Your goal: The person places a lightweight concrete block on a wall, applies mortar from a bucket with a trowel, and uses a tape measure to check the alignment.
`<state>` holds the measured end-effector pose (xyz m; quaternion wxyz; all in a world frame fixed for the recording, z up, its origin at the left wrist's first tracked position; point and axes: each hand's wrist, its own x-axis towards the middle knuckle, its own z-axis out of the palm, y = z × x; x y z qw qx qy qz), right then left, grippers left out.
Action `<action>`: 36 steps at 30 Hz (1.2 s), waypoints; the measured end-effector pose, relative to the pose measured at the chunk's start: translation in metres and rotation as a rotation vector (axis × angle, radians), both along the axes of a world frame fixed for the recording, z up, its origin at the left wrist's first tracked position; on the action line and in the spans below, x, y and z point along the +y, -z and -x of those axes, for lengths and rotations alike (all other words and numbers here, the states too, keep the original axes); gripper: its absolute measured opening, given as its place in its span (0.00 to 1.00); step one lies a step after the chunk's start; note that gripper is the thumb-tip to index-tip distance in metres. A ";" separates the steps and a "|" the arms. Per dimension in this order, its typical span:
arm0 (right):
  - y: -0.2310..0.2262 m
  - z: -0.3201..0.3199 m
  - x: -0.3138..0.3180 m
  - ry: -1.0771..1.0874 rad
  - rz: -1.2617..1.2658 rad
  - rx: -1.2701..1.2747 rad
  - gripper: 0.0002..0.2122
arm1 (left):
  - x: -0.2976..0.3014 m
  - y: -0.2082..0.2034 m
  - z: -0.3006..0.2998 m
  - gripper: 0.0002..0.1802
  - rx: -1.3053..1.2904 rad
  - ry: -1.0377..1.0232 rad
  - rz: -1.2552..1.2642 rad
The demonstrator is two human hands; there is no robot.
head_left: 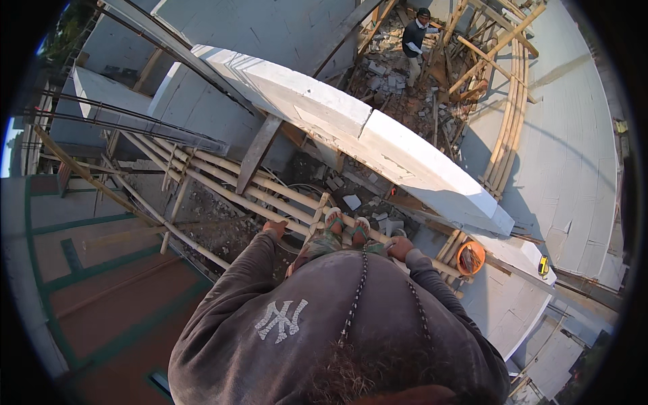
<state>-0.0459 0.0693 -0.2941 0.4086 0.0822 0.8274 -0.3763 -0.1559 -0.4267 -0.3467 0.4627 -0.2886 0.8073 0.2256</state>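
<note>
Bamboo scaffold poles point(287, 196) run beneath me, and my sandalled feet point(360, 233) rest on them. My left hand point(275, 229) is closed over a pole to the left of my legs. On the other side, my right hand point(400, 248) is curled down onto the pole by my right thigh, its fingertips partly hidden. An orange bucket point(460, 260) with things inside it sits at the right, beyond my right hand. In front of me rises a wall of white blocks point(398, 152), its top edge sunlit.
A yellow-and-black tape measure point(543, 265) lies on the wall's right end. Far below, a person point(414, 42) stands among rubble point(385, 81). Long bamboo poles point(511, 121) lean at the right. A dark plank point(258, 154) slopes down to the scaffold. Brown panels with green strips point(115, 297) lie lower left.
</note>
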 end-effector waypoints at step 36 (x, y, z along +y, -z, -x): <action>0.125 -0.136 0.004 -0.434 -0.230 -0.179 0.09 | 0.098 -0.037 0.058 0.25 0.478 0.622 -0.145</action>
